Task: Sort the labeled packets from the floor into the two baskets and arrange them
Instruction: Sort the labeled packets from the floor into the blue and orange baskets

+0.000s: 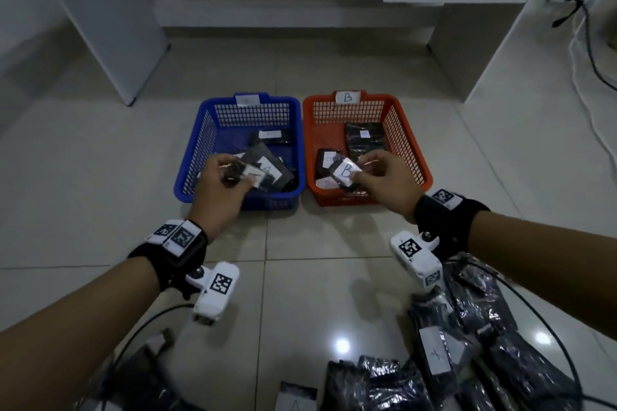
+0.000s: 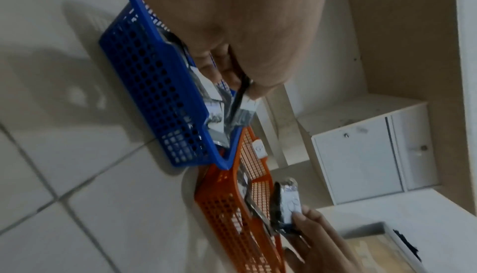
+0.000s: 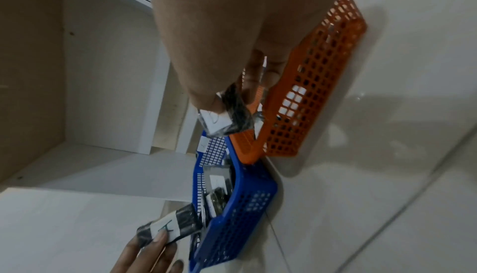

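My left hand (image 1: 222, 182) pinches a small black packet (image 1: 241, 175) with a white label over the near part of the blue basket (image 1: 190, 157). My right hand (image 1: 377, 177) pinches a black packet labelled B (image 1: 344, 173) over the near left of the orange basket (image 1: 405, 143), which carries a B tag. Both baskets hold several black labelled packets. In the left wrist view the held packet (image 2: 241, 102) hangs from my fingertips above the blue basket (image 2: 154, 94). In the right wrist view the B packet (image 3: 227, 118) sits between thumb and fingers beside the orange basket (image 3: 309, 98).
A heap of black packets (image 1: 467, 344) lies on the tiled floor at the near right, with more near the bottom left. Black cables (image 1: 551, 327) run across it. White cabinets stand behind the baskets, and a wall socket with cords (image 1: 574, 0) is at the far right.
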Action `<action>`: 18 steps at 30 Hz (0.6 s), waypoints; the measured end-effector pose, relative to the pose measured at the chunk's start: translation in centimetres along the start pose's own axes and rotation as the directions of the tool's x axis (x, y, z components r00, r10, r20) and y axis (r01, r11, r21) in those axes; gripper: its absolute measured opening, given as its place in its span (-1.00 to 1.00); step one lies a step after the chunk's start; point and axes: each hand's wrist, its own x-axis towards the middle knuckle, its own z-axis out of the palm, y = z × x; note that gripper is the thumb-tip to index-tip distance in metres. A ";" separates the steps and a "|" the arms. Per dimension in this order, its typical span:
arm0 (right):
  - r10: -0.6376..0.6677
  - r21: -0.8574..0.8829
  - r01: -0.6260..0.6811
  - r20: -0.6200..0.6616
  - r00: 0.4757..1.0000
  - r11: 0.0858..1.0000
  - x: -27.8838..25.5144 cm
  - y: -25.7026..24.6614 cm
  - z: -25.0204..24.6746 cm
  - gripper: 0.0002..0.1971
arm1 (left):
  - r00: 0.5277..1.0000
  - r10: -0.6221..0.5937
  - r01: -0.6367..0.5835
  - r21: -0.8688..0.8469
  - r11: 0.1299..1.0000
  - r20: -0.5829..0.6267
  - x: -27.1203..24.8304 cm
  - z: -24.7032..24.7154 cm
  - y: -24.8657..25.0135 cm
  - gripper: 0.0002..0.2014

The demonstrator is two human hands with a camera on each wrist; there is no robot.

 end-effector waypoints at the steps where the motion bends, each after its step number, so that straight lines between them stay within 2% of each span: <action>1: -0.043 -0.071 0.042 -0.011 0.999 0.997 1.0 0.0 -0.4 -0.82 | 0.999 0.009 -0.005 0.077 0.997 -0.051 0.9 -0.5 -0.5 -0.74; 3: -0.107 -0.211 0.109 0.022 0.994 0.971 2.5 0.1 -1.0 -0.83 | 0.995 0.029 -0.009 0.205 0.979 -0.097 2.2 -1.8 -1.5 -0.79; 6: -0.162 -0.374 0.176 0.069 0.984 0.911 4.0 -0.2 -1.5 -0.77 | 0.996 0.032 -0.005 0.330 0.944 -0.077 3.9 -3.5 -2.9 -0.60; 8: -0.189 -0.424 0.206 0.083 0.979 0.882 4.7 -0.1 -1.3 -0.81 | 0.997 0.026 0.010 0.428 0.904 -0.077 5.3 -4.4 -4.0 -0.57; 9: -0.187 -0.435 0.214 0.104 0.977 0.874 4.9 0.0 -1.0 -0.85 | 0.997 0.036 0.001 0.495 0.869 -0.065 6.0 -4.7 -4.6 -0.58; 11: -0.155 -0.472 0.213 0.158 0.975 0.855 5.2 0.7 -0.3 -0.90 | 0.999 0.039 -0.028 0.633 0.773 -0.003 7.4 -5.1 -6.0 -0.46; 13: -0.127 -0.522 0.208 0.187 0.974 0.827 5.3 1.2 0.5 -0.92 | 1.000 -0.007 -0.002 0.703 0.711 0.010 8.1 -5.1 -6.6 -0.39; 15: -0.128 -0.556 0.204 0.174 0.976 0.806 5.4 1.5 0.8 -0.87 | 1.000 -0.025 0.017 0.695 0.719 0.001 8.2 -5.0 -6.6 -0.43; 18: -0.150 -0.584 0.208 0.146 0.978 0.785 5.5 1.6 0.9 -0.78 | 1.000 0.021 -0.004 0.617 0.787 -0.020 7.2 -5.4 -6.2 -0.42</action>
